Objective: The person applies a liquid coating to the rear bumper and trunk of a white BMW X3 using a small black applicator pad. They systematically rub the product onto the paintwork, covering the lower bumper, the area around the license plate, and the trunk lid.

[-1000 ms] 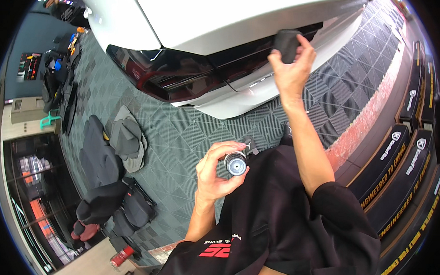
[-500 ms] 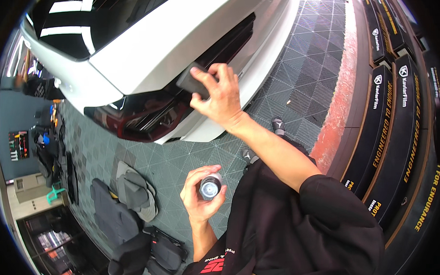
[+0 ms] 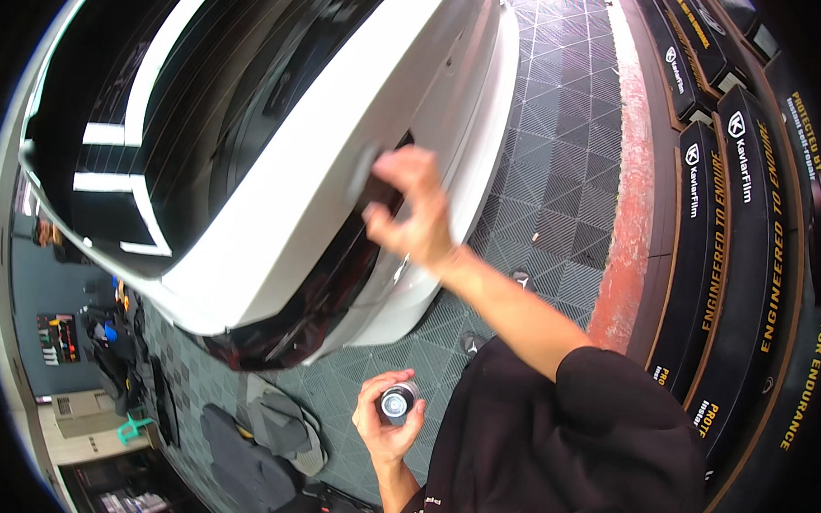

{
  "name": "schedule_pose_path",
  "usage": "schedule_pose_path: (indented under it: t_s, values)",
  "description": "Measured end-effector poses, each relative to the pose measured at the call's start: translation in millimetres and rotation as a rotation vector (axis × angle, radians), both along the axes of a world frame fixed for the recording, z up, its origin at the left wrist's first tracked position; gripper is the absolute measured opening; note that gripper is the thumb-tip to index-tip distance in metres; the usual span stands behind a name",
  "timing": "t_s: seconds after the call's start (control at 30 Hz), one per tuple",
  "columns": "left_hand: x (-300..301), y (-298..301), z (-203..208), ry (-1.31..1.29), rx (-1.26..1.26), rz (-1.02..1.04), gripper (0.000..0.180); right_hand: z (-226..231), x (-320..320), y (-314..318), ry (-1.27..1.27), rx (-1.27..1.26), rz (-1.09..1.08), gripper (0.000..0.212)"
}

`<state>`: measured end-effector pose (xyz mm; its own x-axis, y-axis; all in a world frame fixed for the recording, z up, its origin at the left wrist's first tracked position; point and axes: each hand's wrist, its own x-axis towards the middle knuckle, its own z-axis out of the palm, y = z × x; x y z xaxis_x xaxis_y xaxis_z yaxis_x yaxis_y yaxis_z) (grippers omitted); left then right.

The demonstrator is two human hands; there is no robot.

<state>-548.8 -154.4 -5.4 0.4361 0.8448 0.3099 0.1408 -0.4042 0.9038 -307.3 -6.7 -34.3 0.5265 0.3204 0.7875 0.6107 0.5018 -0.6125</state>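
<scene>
My right hand (image 3: 420, 211), smeared by motion, pinches a dark block-shaped applicator pad (image 3: 380, 192) between thumb and fingers. The pad is over the dark tail light (image 3: 316, 282) at the rear of a white car (image 3: 290, 170). Whether it touches the surface, I cannot tell. Lower down, my left hand (image 3: 380, 429) is wrapped round a small bottle (image 3: 397, 403), its round top facing up at me. The bottle's lower part is hidden by my fingers.
Long black cartons (image 3: 753, 235) are stacked along the right, behind a red-edged kerb (image 3: 621, 285). Grey tiles (image 3: 561, 152) cover the floor. Removed car seats (image 3: 246, 461) and grey mats (image 3: 285, 424) lie at lower left. A green stool (image 3: 134, 429) stands farther off.
My right hand has moved with the pad along the tail light, away from its outer end. The view has shifted, and the left hand still holds the bottle.
</scene>
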Motion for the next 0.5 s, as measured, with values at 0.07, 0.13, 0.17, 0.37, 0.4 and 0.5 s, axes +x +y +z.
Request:
schedule_pose_path:
  t_s: [0.07, 0.13, 0.17, 0.37, 0.4, 0.5]
  values:
    - [16, 9, 4, 0.05, -0.016, -0.027, 0.047, 4, -16, 4, 0.017, -0.082, 0.019, 0.058]
    - [35, 18, 11, 0.054, 0.003, -0.061, 0.047, 4, 4, 21, 0.133, -0.038, -0.047, 0.056]
    - [45, 22, 15, 0.056, 0.004, -0.068, 0.047, 4, 19, 29, 0.18, -0.028, -0.078, 0.055]
    - [84, 37, 16, 0.147, -0.038, -0.047, 0.047, 20, 137, 69, 0.373, -0.053, -0.088, 0.048]
    - [92, 40, 17, 0.148, -0.045, -0.052, 0.048, 22, 162, 78, 0.396, -0.058, -0.098, 0.047]
    - [112, 45, 18, 0.139, -0.057, -0.053, 0.048, 21, 228, 110, 0.421, -0.049, -0.144, 0.045]
